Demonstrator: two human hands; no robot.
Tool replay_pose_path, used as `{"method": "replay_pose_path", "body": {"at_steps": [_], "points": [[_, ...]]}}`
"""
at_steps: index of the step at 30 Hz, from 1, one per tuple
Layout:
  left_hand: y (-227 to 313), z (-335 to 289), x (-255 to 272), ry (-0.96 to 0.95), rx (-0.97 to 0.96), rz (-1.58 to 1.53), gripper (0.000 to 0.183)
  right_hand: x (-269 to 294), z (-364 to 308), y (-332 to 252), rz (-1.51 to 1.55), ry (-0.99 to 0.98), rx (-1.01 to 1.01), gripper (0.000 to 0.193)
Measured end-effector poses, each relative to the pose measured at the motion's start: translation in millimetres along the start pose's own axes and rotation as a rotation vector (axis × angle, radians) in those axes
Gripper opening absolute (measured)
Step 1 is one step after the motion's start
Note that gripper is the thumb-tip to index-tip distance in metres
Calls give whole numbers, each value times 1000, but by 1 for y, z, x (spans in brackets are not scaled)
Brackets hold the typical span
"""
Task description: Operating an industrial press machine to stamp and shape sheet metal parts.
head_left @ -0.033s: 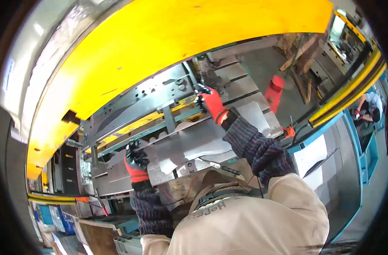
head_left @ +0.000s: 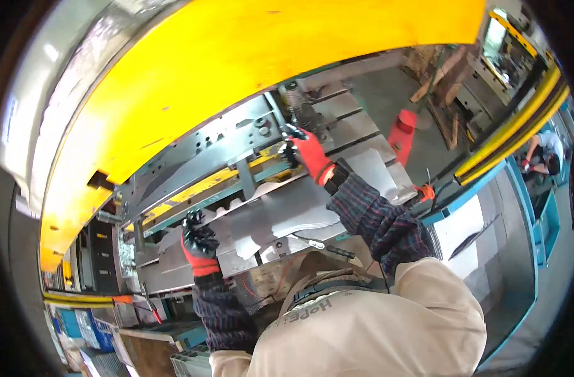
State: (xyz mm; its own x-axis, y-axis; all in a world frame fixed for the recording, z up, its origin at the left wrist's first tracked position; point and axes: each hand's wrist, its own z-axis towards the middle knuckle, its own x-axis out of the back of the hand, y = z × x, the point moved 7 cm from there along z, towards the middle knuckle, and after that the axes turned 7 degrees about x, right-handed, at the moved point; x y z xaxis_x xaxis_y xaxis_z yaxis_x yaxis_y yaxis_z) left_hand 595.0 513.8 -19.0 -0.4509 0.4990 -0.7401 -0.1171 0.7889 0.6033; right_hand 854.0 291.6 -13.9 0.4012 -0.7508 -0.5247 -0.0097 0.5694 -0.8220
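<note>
My right hand [head_left: 309, 154], in a red glove with black-coated fingers, is at the right end of a grey metal plate with holes [head_left: 221, 136], beside a slanting metal bar [head_left: 275, 110]. Its fingers are curled; what they hold, if anything, is hidden. My left hand [head_left: 200, 242], gloved the same way, is over the left part of the sheet metal [head_left: 262, 217] on the machine bed. Its fingers are bent and apart, with nothing seen in them. A tool with a dark handle [head_left: 340, 251] lies at the near edge of the bed.
A large yellow machine beam [head_left: 249, 44] spans above my hands. Yellow-and-black bars [head_left: 513, 132] flank the right. A coil spring [head_left: 293, 100] stands behind my right hand, a red object [head_left: 401, 135] farther right. A blue-edged bin [head_left: 488, 232] holds sheets. Another person [head_left: 543, 154] crouches far right.
The view has shifted slightly. Both hands sit a little farther left in the picture, with their posture almost the same.
</note>
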Motion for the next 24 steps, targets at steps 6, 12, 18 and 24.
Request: {"method": "replay_pose_path", "body": {"at_steps": [6,12,18,24], "points": [[-17,-21,-24,-130,152,16,26,20,-92,-60,-616,86,181,36],[-19,-3,-5,-88,-35,-15,32,160,-217,5,-1174,-191,-200,32],[-50,-16,-22,-115,216,-433,30,205,-282,109,-1448,-463,-469,68],[-74,-27,-48,-58,-78,-138,29,170,-293,218,-1104,-847,-736,72]]}}
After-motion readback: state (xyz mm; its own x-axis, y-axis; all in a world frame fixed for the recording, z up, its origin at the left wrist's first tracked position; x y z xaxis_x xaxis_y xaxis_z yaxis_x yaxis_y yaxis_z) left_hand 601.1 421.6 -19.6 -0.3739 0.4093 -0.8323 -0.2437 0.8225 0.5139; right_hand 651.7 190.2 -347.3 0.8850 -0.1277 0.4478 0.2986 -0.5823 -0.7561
